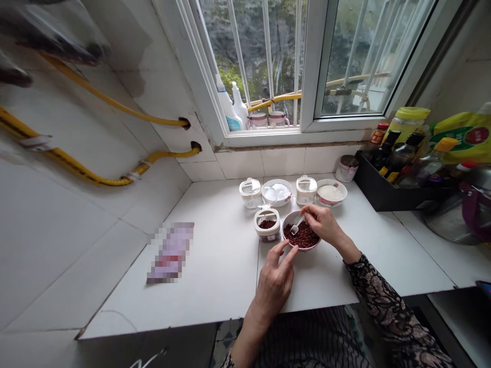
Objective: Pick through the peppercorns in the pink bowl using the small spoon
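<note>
My right hand [322, 224] pinches the handle of a small white spoon [294, 229], whose head rests on dark red dried grains that look like Sichuan peppercorns [305, 237]. These fill much of a small bowl [302, 250] with a pinkish rim. At the near left edge of that bowl are the fingertips of my left hand [275, 278], spread apart and touching or almost touching its rim. Just left of the bowl stands a clear seasoning jar [267, 236] with a cream-coloured frame, its lid raised, with the same dark grains inside.
Behind are two more seasoning jars [249, 193] [306, 190], a bowl of white powder [277, 191] and a bowl of pale grains [331, 193]. A lidded jar [347, 168] and black bottle box [395, 197] stand right. A blurred purple packet [172, 253] lies left on the white counter [215, 271].
</note>
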`<move>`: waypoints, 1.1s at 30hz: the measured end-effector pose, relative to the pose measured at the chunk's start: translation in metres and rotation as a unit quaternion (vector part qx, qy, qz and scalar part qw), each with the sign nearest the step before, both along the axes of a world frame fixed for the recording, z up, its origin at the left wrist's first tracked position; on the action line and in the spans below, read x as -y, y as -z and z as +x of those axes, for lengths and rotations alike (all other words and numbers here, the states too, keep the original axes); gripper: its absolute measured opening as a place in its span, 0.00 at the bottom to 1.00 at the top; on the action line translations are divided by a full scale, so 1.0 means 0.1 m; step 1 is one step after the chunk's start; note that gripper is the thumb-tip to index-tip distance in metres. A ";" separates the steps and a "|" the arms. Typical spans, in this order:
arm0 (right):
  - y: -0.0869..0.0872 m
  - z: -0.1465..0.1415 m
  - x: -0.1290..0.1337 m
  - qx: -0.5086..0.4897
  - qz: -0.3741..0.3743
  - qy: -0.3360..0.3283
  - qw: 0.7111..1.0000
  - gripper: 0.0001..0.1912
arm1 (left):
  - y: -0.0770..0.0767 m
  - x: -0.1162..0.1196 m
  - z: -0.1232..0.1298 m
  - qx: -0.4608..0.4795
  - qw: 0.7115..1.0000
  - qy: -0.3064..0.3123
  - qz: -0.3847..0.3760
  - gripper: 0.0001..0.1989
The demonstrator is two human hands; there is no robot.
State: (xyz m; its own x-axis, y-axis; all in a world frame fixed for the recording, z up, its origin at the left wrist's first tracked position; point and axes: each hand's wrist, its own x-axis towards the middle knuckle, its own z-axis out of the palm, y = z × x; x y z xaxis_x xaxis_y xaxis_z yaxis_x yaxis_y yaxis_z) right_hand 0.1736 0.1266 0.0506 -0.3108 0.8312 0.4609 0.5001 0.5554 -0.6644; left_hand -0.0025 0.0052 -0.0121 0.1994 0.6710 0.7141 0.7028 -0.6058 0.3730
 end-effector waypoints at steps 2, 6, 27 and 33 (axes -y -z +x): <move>0.01 -0.01 0.01 -0.008 -0.012 -0.003 1.000 0.10 | 0.00 0.00 0.00 0.003 1.000 0.000 0.000 0.29; -0.01 -0.02 0.00 -0.078 -0.089 -0.009 0.993 0.09 | 0.00 0.00 0.00 0.003 1.000 0.000 -0.002 0.29; -0.08 -0.33 0.21 -0.041 0.186 -0.096 0.977 0.10 | 0.00 -0.01 0.00 -0.002 1.000 0.002 0.001 0.29; -0.09 -0.27 0.18 -0.159 0.054 -0.043 0.985 0.07 | 0.00 0.00 -0.01 -0.005 1.000 0.000 0.000 0.29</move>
